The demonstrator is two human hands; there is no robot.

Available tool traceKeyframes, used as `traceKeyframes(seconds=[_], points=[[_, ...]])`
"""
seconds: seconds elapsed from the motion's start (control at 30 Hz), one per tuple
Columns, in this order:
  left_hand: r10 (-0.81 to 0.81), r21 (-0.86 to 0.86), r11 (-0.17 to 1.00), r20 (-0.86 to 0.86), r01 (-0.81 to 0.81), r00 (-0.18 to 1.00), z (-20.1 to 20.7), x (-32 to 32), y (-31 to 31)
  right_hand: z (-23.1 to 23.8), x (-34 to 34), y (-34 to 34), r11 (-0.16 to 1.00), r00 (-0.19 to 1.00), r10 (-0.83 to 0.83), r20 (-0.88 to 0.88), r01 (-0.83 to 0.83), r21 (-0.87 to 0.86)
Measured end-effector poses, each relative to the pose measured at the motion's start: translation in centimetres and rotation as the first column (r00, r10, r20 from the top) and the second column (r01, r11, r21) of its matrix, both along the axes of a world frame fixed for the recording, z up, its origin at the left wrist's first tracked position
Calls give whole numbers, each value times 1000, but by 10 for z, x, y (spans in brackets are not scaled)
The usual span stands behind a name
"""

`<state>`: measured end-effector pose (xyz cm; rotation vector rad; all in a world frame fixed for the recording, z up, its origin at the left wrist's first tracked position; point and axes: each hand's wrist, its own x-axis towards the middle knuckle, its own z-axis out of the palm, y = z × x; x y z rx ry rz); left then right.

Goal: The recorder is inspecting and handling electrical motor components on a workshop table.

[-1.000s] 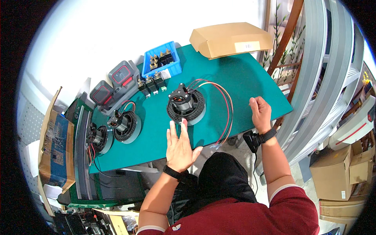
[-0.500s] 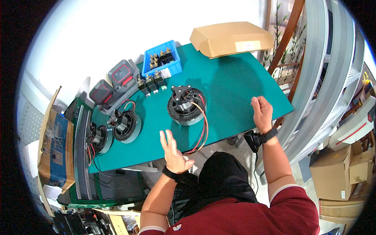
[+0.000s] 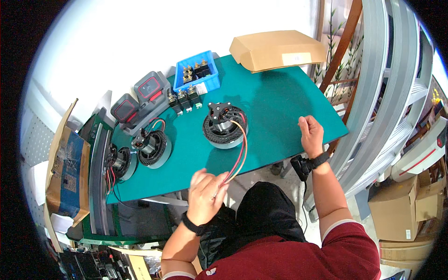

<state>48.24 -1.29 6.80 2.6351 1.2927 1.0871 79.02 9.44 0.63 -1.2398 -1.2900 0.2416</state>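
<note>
Green mat (image 3: 275, 112) covers the table, and at its middle sits a round black motor (image 3: 225, 126) with a clip-like bracket on top. From it a bundle of red, yellow and orange wires (image 3: 239, 158) curves down toward the lower centre of the frame, over the table's near edge. The left hand (image 3: 205, 196) is closed on the loose ends of those wires, off the edge and above the lap. The right hand (image 3: 311, 135) rests on the mat at the right, loosely curled, holding nothing that shows.

Two more motors (image 3: 151, 148) lie at the left of the mat, one with its own red wires. A blue bin (image 3: 198, 74) of small parts, a row of black relays (image 3: 185, 100) and two grey-and-red cases (image 3: 140, 98) stand at the upper left; a cardboard box (image 3: 275, 49) sits at the top.

The risk, as I judge it, lies in the pull on the wires: the motor stands free and the right hand is well apart from it, so a tug could drag it toward the edge or strain the leads where they enter the housing.
</note>
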Motion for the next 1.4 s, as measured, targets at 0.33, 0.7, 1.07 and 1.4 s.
traceKeyframes(seconds=[0.33,0.7,1.07,1.4], points=[[252,133,965,-239,-225,938,12,3,19,-4,4,-1,1000,1000,0,-9,0,5],[-418,-60,908,-84,414,905,-39,77,0,-3,1,-2,1000,1000,-7,-22,7,5],[-60,-87,995,-88,53,994,-7,45,-8,0,1,-2,1000,1000,-22,-17,22,20],[75,34,995,296,-89,952,13,20,15,1,-1,-3,1000,1000,-19,-9,19,2]])
